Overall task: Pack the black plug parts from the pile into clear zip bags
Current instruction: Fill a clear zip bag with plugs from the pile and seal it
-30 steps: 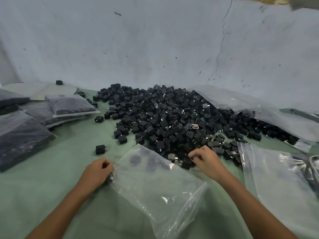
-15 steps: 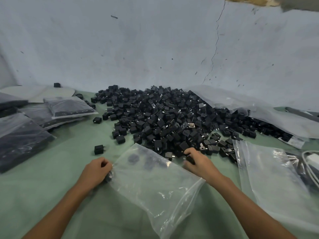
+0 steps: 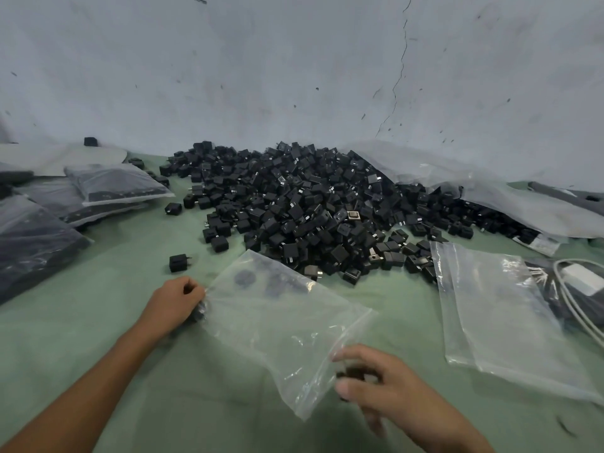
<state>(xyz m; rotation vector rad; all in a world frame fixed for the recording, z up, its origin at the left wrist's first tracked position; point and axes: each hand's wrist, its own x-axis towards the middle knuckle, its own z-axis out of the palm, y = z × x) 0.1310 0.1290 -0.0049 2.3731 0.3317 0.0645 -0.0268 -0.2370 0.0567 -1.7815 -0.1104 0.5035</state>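
Nearest the camera, the right hand [image 3: 376,377] has come back from the edge of the pile, where it was picking half a second ago, and now sits low at the near end of the clear zip bag [image 3: 281,325], its fingers curled around a small dark plug part [image 3: 353,374]; motion blur makes it hard to tell whether it holds one piece or more. That shift suggests a fresh pick has been made and the piece is about to be fed into the bag, whose near corner lies just left of the hand and touches its fingertips. The wrist is bent inward and the forearm comes in from the lower right. Across the bag, the left hand [image 3: 175,300] has stayed where it was, closed into a loose fist that pinches the bag's far-left edge against the green table [image 3: 98,322], with what looks like a dark part tucked under its fingers. A few dark shapes show through the plastic beyond that hand, so the bag seems barely started. Right of the right hand lies a second, empty clear bag [image 3: 490,308]. Farther off, beyond both hands, the big pile of black plug parts [image 3: 294,207] spreads toward the wall, and filled bags [image 3: 114,184] are stacked far left.
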